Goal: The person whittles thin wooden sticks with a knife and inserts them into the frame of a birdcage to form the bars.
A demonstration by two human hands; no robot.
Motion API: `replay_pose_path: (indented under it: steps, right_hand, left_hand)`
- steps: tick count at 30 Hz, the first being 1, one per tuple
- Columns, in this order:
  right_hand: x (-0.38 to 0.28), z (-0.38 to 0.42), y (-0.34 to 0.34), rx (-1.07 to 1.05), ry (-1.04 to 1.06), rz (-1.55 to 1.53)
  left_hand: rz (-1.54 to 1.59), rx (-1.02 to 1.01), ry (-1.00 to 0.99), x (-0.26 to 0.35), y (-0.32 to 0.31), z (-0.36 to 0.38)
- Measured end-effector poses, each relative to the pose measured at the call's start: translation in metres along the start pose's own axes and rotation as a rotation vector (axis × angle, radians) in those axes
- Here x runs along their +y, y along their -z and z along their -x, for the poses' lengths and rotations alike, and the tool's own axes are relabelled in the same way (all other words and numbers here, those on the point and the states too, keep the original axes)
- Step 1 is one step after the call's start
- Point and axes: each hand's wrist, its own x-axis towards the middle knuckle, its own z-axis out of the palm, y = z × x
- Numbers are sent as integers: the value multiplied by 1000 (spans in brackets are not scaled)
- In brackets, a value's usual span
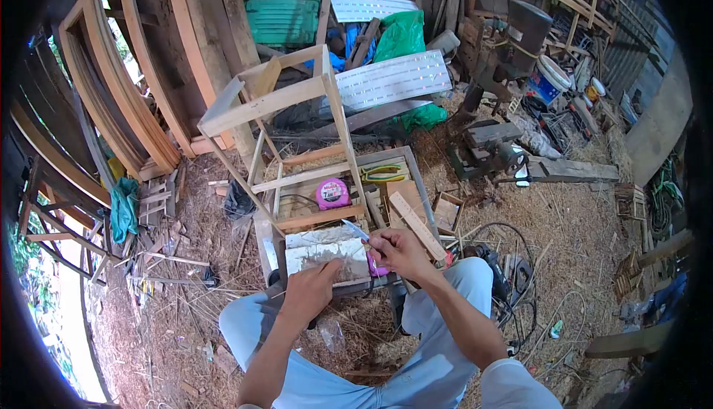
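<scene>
My right hand (401,252) pinches a slim tool (353,228) with a pale, blade-like end pointing up and left; its rear part is hidden in my fingers. At the lower edge of a white, worn slab (316,240), my left hand (312,286) has its fingers closed against the surface. The slab lies on a low wooden work stand (266,249) between my knees. Just under my right hand a pink object (376,264) shows. Behind the slab sits a pink tape measure (333,194). A wooden ruler-like strip (417,225) leans to the right.
A slender wooden frame (278,105) rises from the stand's far side. Yellow-handled pliers (382,174) lie behind. A bench vise (486,145) is ahead right, and a power tool (490,260) with a black cord is beside my right knee. Wood shavings (564,223) cover the floor.
</scene>
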Motion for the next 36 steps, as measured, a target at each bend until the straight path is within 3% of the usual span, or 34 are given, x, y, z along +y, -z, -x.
replay_pose_path:
  steps: [7, 13, 15, 19, 21, 23, 24, 31, 36]
  right_hand:
    - [-9, 2, -7, 108, 29, 8]
    - [-12, 3, -9, 36, 96, 90]
    - [-17, 10, -11, -80, -20, -183]
    - [-5, 15, -28, -147, -47, -188]
    - [-8, 13, -21, -136, -76, -203]
    - [-14, 2, 4, 56, -58, -48]
    - [-15, -4, 13, 72, -63, -226]
    - [-24, -3, 25, 145, -89, -250]
    - [-22, -4, 36, 75, -110, -287]
  left_hand:
    - [-37, -55, 50, 1, 6, 4]
    - [-33, 1, 55, 1, -5, 6]
    - [-53, -24, 44, 5, -3, 5]
    - [-33, -26, 31, 16, -3, -5]
    - [-13, -29, 27, 12, -2, -3]
    - [1, -27, 27, 7, -1, 1]
    - [1, -37, 34, 6, -2, 4]
    - [54, -6, 51, 1, 8, 6]
    - [47, -4, -2, -8, 8, 14]
